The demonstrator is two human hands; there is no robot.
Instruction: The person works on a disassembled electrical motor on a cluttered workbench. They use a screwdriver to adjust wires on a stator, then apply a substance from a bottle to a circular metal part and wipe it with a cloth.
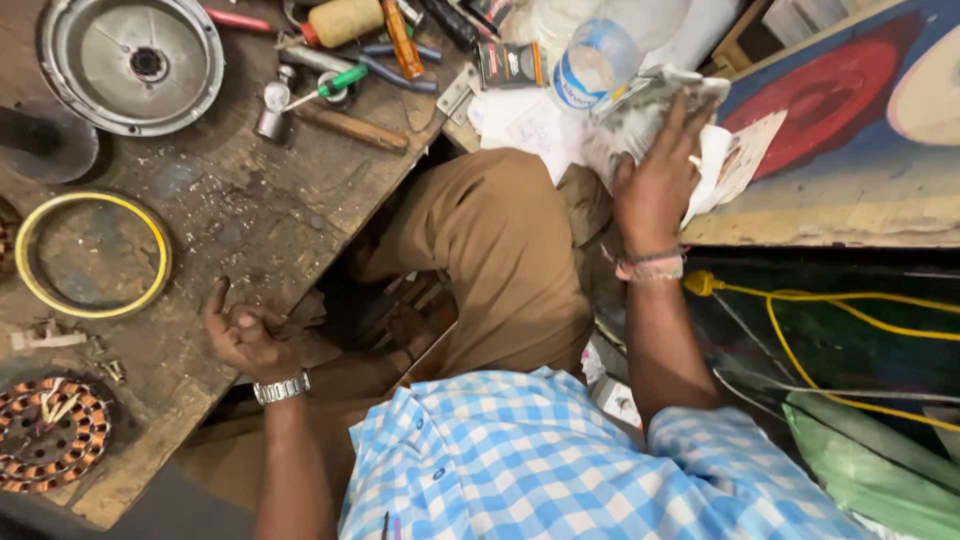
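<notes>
Wooden tabletop [230, 215] at 10 o'clock carries a round metal fan cover [131, 62], yellow ring [92, 254], copper-wound stator [50, 432]. Right hand [655, 185], 1 o'clock, grip closed on crumpled paper [640, 115]. Left hand [243, 338], 8 o'clock, loosely curled, empty, resting on tabletop edge.

Repair workshop: scarred workbench [250, 215], tools, copper motor winding [50, 432]

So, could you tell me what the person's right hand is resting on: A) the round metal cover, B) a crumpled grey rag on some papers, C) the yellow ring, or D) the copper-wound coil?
B: the right hand presses on the crumpled grey rag over the papers.
</notes>
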